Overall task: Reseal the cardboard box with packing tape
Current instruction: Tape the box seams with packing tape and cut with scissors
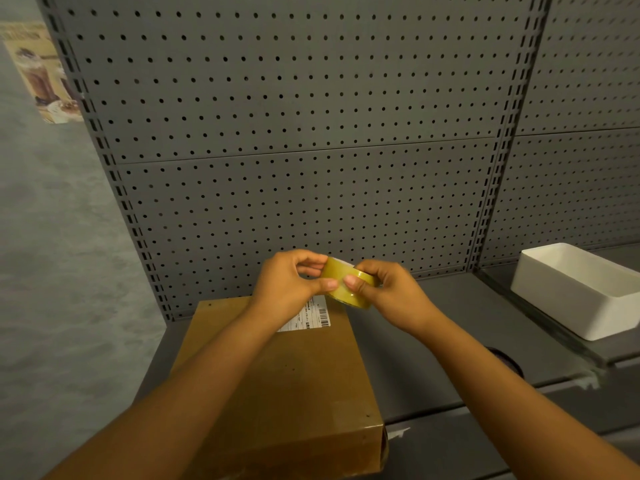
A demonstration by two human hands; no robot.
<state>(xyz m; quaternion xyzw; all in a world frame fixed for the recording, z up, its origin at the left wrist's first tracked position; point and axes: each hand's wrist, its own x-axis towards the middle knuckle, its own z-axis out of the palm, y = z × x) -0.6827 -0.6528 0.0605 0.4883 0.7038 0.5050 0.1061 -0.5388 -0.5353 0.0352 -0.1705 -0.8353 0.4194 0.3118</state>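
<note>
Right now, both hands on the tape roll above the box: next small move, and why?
Probably peel the free end loose. Both the left hand and right hand grip the tape roll, thumbs on its outer face, and no strip is pulled out toward the cardboard box yet.

2 bare forearms, left grip and right grip ungloved.

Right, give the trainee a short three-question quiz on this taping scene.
1. True or false: the tape roll is lying on the cardboard box.
2. Which hands hold the roll? A) left hand only B) right hand only C) both
3. Fill in: the white tub sits on the shelf to the box's ____.

Key: 1 false, it is held above the box's far end; 2 C; 3 right.
</note>
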